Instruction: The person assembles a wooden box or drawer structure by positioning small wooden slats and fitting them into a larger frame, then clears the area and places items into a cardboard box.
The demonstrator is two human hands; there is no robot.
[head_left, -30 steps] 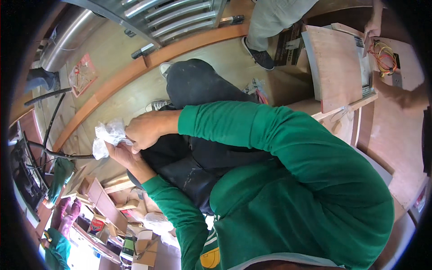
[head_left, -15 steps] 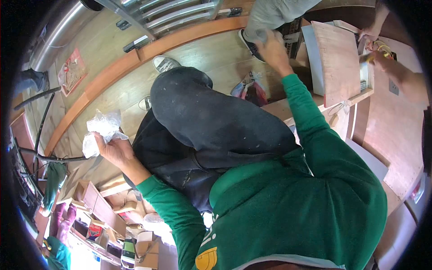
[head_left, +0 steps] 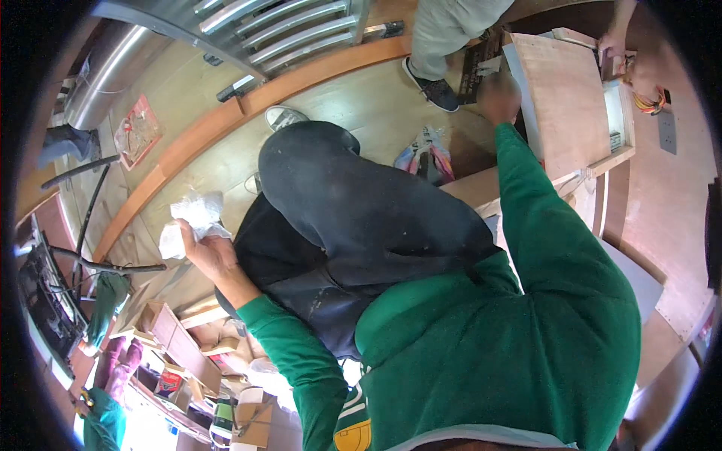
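Observation:
My left hand (head_left: 207, 254) is closed round a crumpled clear plastic bag (head_left: 197, 214), held out beside my bent knee. My right hand (head_left: 499, 98) is reached far forward and smeared by motion, so its fingers cannot be read. It is close to the left side of a wooden box (head_left: 568, 105) with a pale plywood face. Behind it is a dark carton (head_left: 479, 66). At the far side of the wooden box, another person's hands (head_left: 639, 74) work near a bundle of coloured wires (head_left: 653, 104).
A printed plastic bag (head_left: 426, 156) lies on the floor between my knee and the box. An orange-brown wooden strip (head_left: 184, 143) curves across the floor. A metal ladder (head_left: 293, 37) stands beyond it, near the other person's shoe (head_left: 432, 84). A red tray (head_left: 139, 131) sits far left.
My right hand has moved right, towards the wooden box. The other person's nearer hand has drawn away to the box's far corner, uncovering the wires. My left hand still holds the plastic bag.

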